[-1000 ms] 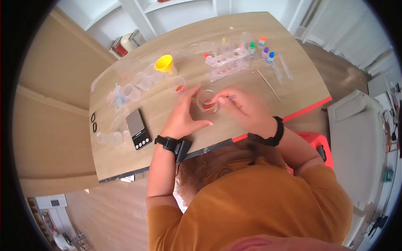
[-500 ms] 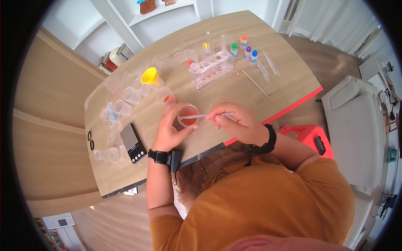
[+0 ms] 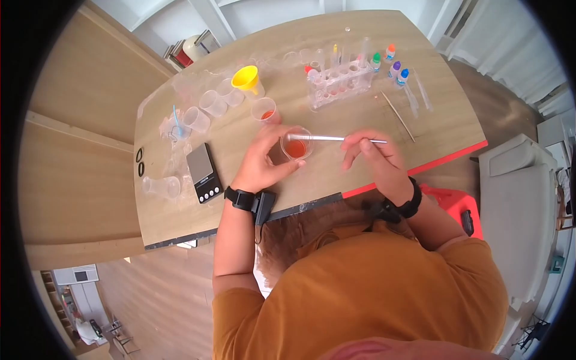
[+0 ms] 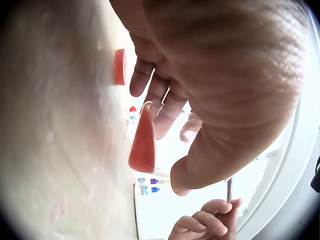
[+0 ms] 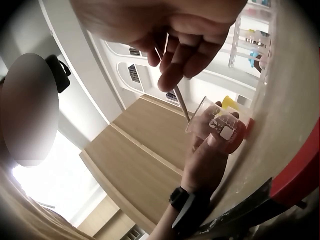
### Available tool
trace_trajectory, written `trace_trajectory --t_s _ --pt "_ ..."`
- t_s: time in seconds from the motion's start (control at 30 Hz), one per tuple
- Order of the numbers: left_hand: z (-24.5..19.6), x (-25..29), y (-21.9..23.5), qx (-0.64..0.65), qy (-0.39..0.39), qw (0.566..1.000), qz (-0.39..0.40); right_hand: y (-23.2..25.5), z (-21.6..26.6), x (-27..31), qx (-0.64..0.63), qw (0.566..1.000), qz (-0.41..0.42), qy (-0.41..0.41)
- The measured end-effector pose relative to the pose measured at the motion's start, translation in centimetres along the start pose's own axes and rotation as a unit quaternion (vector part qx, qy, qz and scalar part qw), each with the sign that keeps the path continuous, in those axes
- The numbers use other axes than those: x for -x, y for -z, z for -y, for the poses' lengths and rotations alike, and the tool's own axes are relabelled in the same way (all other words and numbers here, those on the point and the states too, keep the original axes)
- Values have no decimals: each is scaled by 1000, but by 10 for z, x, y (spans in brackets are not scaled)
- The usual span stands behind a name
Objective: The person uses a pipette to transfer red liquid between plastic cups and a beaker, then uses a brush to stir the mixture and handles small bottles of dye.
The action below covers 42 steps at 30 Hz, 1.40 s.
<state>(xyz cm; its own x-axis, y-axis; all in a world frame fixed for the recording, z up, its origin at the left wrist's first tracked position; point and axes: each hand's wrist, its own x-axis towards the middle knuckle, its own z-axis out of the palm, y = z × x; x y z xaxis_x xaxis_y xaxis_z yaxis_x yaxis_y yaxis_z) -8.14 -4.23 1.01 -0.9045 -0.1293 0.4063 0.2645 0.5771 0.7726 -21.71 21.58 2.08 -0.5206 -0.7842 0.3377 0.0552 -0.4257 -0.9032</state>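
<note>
My left hand [image 3: 264, 162] holds a clear beaker [image 3: 307, 133] with orange-red liquid [image 3: 296, 149] in its bottom, fingers round the far side and thumb at the near side. White markings show on the beaker's wall [image 5: 225, 129] in the right wrist view. My right hand [image 3: 384, 161] pinches a thin, pale stirring rod [image 3: 327, 138] between thumb and fingers. Its far end, which looks wider and whitish, reaches over the beaker's rim. Just behind stands a clear cup [image 3: 264, 108] with a little red liquid.
A yellow funnel [image 3: 245, 78] sits in a cup beside several clear cups [image 3: 213, 103]. A test tube rack [image 3: 341, 84], dropper bottles [image 3: 394, 69], plastic droppers [image 3: 422, 90] and a wooden stick [image 3: 398, 116] occupy the right side. A black scale [image 3: 204, 173] lies left of my left hand.
My right hand has drawn back to the right from the beaker, lifting the rod out of the liquid to the rim. My left hand stays at the beaker. The head view has shifted.
</note>
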Motion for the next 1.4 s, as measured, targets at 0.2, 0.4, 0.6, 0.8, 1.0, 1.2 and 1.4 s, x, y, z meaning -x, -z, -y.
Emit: trace_trajectory --t_s 0.2,0.4,0.6,0.8,1.0,1.2,1.4 --pt "2 6 4 50 36 997 -51 7 4 7 52 998 12 20" --pt "15 13 16 167 67 972 -154 31 -16 11 -60 985 -162 24" --pt "16 9 22 259 70 929 -255 32 -35 13 -89 978 -184 -39" --pt "14 11 27 92 63 993 -39 25 -19 13 -144 977 -156 -9" --pt "1 5 17 59 42 997 6 -1 11 -1 61 995 -4 73" --pt "-6 3 16 112 74 990 38 -20 4 -9 94 992 42 73" --pt "6 11 24 56 17 995 -76 -10 2 -5 16 994 -66 86"
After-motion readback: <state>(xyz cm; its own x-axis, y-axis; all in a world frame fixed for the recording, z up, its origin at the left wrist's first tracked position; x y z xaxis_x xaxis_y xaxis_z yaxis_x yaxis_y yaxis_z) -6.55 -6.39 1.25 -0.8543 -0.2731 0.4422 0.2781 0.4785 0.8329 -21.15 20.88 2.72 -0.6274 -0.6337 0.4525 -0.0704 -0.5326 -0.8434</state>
